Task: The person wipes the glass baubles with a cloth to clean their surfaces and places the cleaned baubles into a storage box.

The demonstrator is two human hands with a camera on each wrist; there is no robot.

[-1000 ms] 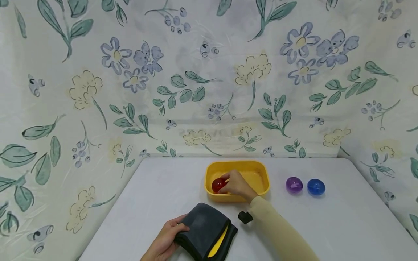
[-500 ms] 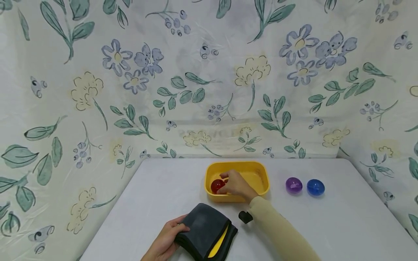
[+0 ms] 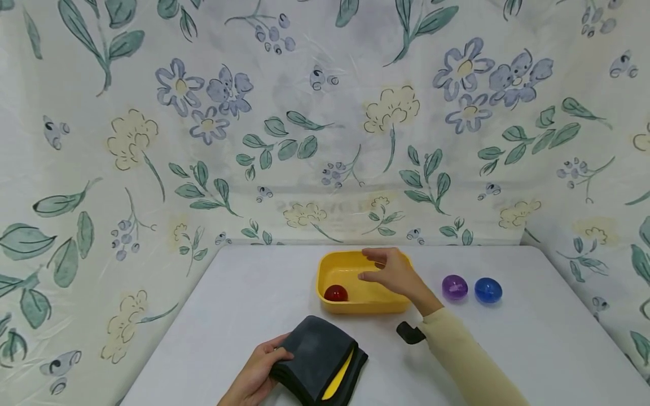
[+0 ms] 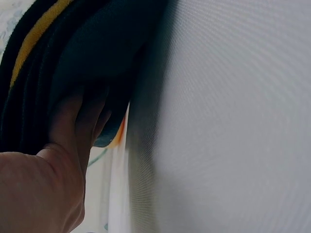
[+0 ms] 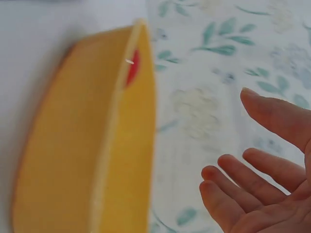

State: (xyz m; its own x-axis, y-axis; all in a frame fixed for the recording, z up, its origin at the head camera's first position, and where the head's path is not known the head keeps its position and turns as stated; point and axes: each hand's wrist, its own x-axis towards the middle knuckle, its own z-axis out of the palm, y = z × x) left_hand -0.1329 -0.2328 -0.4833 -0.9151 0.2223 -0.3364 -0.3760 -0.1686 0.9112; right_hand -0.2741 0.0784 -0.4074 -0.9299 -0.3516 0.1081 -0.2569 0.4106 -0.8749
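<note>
A folded dark grey cloth point(image 3: 317, 352) with a yellow inner layer is gripped at its left side by my left hand point(image 3: 259, 369), thumb on top and fingers beneath. In the left wrist view the fingers point(image 4: 68, 121) reach under the dark folds. My right hand point(image 3: 393, 273) is over the right part of a yellow tray point(image 3: 365, 308), fingers spread and holding nothing. Inside the tray, at its front left corner, lies a red ball point(image 3: 336, 293). The right wrist view shows the open palm point(image 5: 272, 204) beside the tray wall, with a bit of red ball behind the rim.
A purple ball point(image 3: 454, 287) and a blue ball point(image 3: 488, 290) lie side by side on the white table point(image 3: 508, 349), right of the tray. Behind the table hangs a floral sheet point(image 3: 325, 141). A black wrist camera point(image 3: 410, 332) sits at the right sleeve.
My right hand has let go of the red ball and moved up and to the right, its fingers opening. The red ball stays in the tray. My left hand keeps its grip on the cloth.
</note>
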